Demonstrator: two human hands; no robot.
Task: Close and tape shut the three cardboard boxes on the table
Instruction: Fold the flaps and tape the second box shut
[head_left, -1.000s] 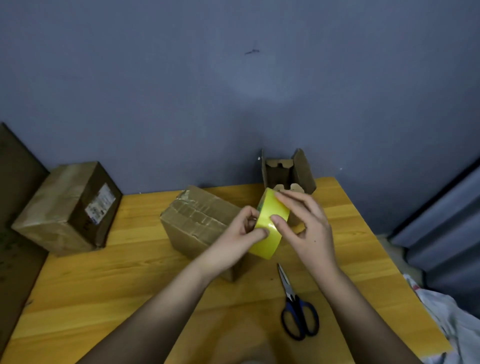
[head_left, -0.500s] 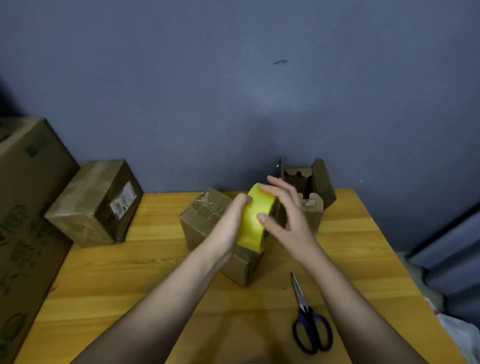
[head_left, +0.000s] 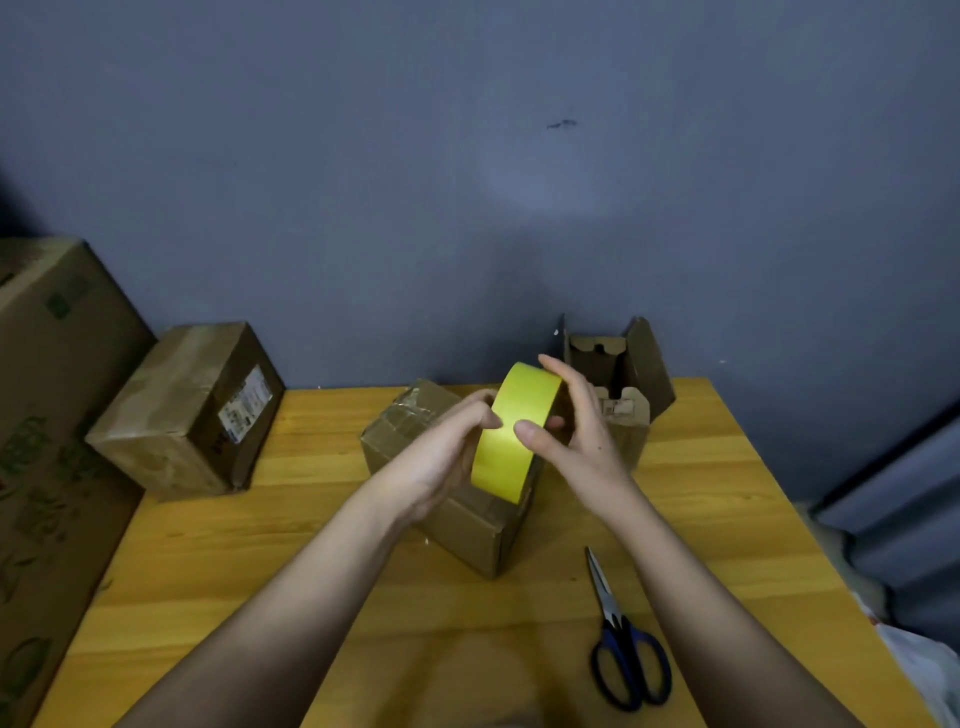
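I count one roll of yellow tape (head_left: 511, 431), and I hold it upright between both my hands just above the middle box (head_left: 457, 499). My left hand (head_left: 441, 457) curls round the roll's left side, its thumb on the yellow band; my right hand (head_left: 576, 431) grips the right side with the thumb pressed on the band and the fingers reaching over the top edge. Whether a loose end of tape is lifted I cannot tell.

Three cardboard boxes sit on the wooden surface (head_left: 260, 561). The middle box is shut, with old clear tape on its top, and my hands and the roll hide much of it. The open box (head_left: 623, 395) stands behind the middle box to its right, flaps raised; what is inside I cannot make out. The labelled box (head_left: 192, 410) lies well to the left of the middle box at the surface's back left edge, shut, with a white label whose print is too small to read.

One pair of blue-handled scissors (head_left: 618, 639) lies on the surface in front of the middle box to its right, blades together. A fourth, larger carton (head_left: 47, 467) stands off the surface to the far left, cut off by the frame edge
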